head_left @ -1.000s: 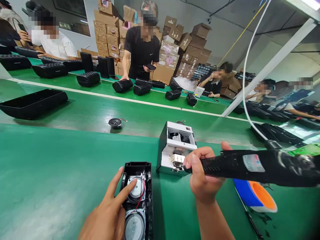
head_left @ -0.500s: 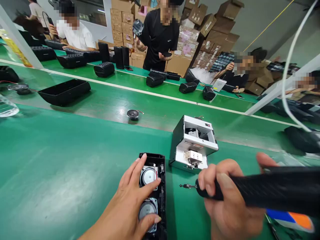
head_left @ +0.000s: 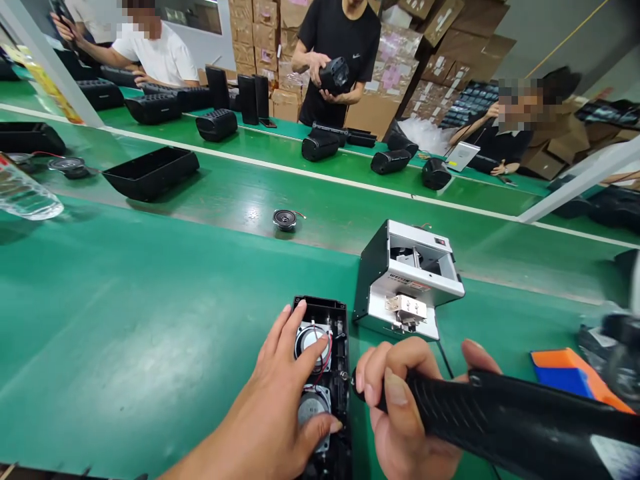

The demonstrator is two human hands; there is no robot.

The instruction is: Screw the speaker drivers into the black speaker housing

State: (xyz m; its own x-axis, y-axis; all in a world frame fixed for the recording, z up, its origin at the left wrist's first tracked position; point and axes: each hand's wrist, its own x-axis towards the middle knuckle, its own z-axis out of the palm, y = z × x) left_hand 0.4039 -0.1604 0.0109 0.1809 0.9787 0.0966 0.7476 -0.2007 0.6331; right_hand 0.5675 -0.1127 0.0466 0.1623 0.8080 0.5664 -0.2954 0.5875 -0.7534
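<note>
**One screwdriver [head_left: 505, 417] met the right side of one black casing [head_left: 342, 333]**

One casing lay open side up on the green desk [head_left: 175, 300], near and right of the middle, and it held two round speaker drivers [head_left: 313, 404], one far and one near. Its long axis ran from near to far; the near end fell outside the view.

The left hand [head_left: 280, 393] lay over the casing with its fingers spread: two fingertips at the far left rim, another finger over the far driver, the thumb reaching right across the near one. The right hand [head_left: 405, 407] was wrapped around the front of the one black screwdriver. The tool's long axis ran from the near right to the left, its tip pointing left and slightly far, at the casing's right side. Whether the tip sat on a screw could not be told.

One white and black machine [head_left: 415, 283] stood just beyond the right hand. One blue and orange object [head_left: 575, 373] lay farther right. On the shiny strip [head_left: 225, 200] beyond the desk, one loose driver [head_left: 285, 220] sat near the middle, with two black shells [head_left: 153, 173] to the left. Farther off, one standing person [head_left: 345, 33] held one black speaker [head_left: 335, 75] in both hands.
</note>
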